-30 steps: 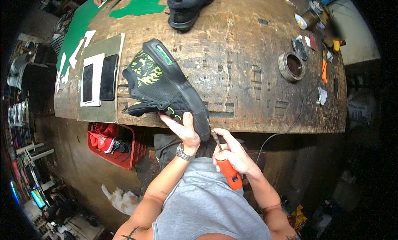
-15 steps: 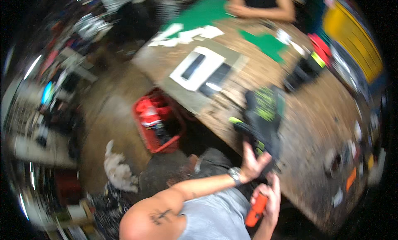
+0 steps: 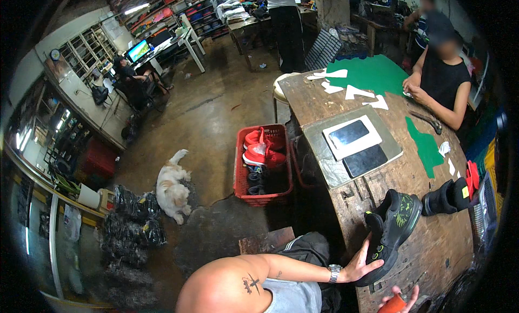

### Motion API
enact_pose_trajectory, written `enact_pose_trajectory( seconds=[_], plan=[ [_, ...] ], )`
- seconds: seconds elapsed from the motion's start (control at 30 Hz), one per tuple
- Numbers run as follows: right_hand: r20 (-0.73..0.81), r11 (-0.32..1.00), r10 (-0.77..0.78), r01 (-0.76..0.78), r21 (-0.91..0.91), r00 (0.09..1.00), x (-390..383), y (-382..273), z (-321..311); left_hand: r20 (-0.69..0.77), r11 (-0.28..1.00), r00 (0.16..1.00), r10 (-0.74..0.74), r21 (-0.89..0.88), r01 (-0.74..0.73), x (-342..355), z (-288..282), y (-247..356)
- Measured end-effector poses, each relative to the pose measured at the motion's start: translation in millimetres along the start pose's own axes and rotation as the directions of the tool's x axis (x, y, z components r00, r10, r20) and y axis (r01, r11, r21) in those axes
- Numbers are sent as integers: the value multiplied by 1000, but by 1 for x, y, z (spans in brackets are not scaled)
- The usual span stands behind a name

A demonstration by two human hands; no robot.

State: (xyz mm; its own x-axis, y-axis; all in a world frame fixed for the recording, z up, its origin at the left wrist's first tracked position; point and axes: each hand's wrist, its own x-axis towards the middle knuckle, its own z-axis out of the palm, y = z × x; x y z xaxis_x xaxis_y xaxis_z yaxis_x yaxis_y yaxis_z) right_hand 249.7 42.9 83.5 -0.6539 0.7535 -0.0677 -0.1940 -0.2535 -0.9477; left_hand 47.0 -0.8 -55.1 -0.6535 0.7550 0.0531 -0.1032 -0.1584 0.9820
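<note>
My left hand (image 3: 357, 266), with a watch at the wrist, grips the toe end of a black shoe (image 3: 401, 218). Green markings run along the shoe's side, and it rests tilted near the table edge, its toe toward me. Close to the lower border, my right hand (image 3: 412, 299) has its fingers around an orange cylindrical object (image 3: 393, 304). The picture cuts off much of that hand and object, and I cannot make out its exact kind.
Beyond the shoe, the wooden table (image 3: 435, 248) holds two phones (image 3: 365, 160), green sheet material (image 3: 373, 74), white cut pieces and another black shoe (image 3: 439, 198). A red basket (image 3: 236, 167) of shoes and a dog (image 3: 172, 191) are on the floor. A person (image 3: 443, 81) sits across.
My view has swung toward the left and steadied. The right hand with the orange object now shows lower in the picture, farther from the shoe; the left hand still grips the toe.
</note>
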Motion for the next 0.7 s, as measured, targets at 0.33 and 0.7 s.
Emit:
enact_pose_trajectory(
  seconds=[0.33,0.7],
  plan=[
    [-365,952,268,-303,-42,892,-21,71,-29,39,995,994,-102,12,102,2,0,-1],
    [-398,722,-97,-211,-659,912,17,69,-32,42,997,996,-78,10,77,4,0,-12]
  ],
)
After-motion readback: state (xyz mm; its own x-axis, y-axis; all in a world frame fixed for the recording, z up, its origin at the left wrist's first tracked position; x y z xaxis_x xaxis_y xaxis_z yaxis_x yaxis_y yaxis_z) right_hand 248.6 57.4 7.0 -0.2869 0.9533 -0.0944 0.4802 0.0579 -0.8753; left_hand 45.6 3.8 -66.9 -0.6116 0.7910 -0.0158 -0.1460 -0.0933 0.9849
